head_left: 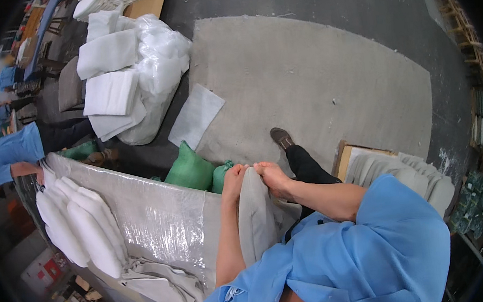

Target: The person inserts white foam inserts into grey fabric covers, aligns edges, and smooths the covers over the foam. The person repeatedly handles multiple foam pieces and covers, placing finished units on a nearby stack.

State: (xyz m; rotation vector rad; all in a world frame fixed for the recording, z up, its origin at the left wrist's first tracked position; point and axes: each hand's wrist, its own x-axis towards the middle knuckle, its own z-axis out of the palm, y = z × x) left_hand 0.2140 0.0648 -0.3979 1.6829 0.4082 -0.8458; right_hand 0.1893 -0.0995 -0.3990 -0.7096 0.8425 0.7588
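Observation:
A light grey cushion [255,218] stands on edge against my body, its narrow end pointing away from me. My left hand [233,181] is closed on the left side of that far end, and my right hand [273,179] pinches its right side. The fingertips nearly meet at the top; what lies right between them is too small to tell. Left of my forearm is a table [161,214] covered with shiny clear plastic. On it lie several white padding pieces [80,223] and a pile of loose grey fabric covers [164,282].
Green sacks [189,169] sit beyond the table edge. A clear plastic bag [160,61] with folded white wadding [113,93] stands far left. Grey cushions [399,172] fill a carton on the right. Cardboard [315,77] covers the floor ahead. A co-worker [17,149] bends at the table's far end.

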